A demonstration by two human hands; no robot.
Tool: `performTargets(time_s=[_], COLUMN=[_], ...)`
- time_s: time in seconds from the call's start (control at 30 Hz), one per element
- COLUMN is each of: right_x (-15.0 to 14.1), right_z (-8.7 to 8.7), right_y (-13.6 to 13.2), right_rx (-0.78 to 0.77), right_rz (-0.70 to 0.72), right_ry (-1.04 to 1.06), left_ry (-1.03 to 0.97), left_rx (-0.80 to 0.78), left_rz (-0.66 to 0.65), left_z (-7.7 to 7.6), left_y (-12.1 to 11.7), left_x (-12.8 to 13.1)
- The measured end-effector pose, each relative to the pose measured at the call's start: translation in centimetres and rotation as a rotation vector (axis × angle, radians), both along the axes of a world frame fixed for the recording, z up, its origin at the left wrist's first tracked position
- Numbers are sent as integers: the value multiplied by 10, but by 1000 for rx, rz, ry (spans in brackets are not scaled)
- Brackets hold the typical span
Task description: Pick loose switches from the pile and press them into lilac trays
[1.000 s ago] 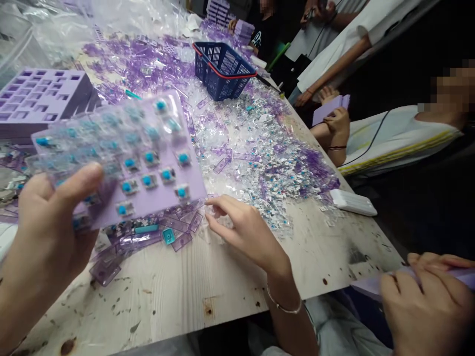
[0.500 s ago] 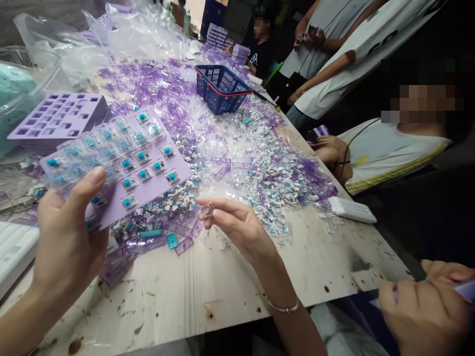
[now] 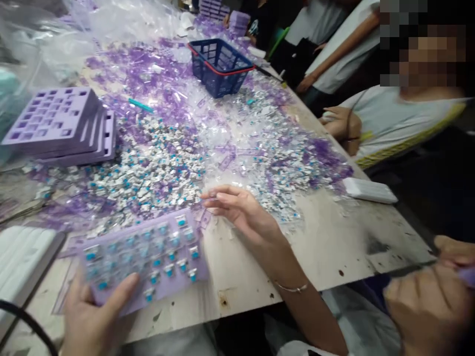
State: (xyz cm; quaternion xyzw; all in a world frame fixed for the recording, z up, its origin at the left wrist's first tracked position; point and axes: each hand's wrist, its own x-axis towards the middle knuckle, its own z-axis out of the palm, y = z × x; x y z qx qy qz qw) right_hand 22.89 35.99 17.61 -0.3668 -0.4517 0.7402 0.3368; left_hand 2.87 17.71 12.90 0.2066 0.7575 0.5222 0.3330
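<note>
My left hand (image 3: 98, 311) grips a flat purple keyboard plate (image 3: 129, 301) by its near left edge, thumb on top. Rows of blue-stemmed key switches (image 3: 169, 269) stick up from the plate, and clear keycaps (image 3: 128, 241) cover many of them. Out over the table, my right hand (image 3: 241, 210) pinches a small clear keycap (image 3: 213, 195) between thumb and fingertips; it is blurred and mostly covered. Just beyond those fingers lies a heap of loose switches (image 3: 163, 173) with white-grey bodies and blue stems.
Stacked purple plates (image 3: 74, 123) stand at the left, behind a white keyboard-like block (image 3: 25, 262). A blue basket (image 3: 220, 74) sits amid purple and clear caps. Another white block (image 3: 369, 190) lies by the right edge. Co-workers' hands (image 3: 426, 301) are close on the right.
My left hand has lowered the plate toward the table's near edge, uncovering the switch heap and plate stack. My right hand stays pinched at nearly the same place. The view has tilted down.
</note>
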Motion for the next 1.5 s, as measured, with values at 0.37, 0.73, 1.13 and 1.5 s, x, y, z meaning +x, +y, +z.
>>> performTargets(time_s=[0.37, 0.73, 1.13, 1.5], right_x=[-7, -11, -26, -36], right_z=[-1, 3, -5, -20], right_y=[-36, -54, -67, -62], right_rx=[570, 612, 1390, 1257], right_rz=[1, 123, 148, 154], right_ry=[-361, -215, -398, -363], left_ry=[-452, -494, -474, -427], left_rx=[62, 146, 145, 81], left_rz=[-49, -109, -90, -20], left_z=[24, 19, 20, 22], left_y=[14, 13, 14, 13], left_x=[8, 6, 9, 14])
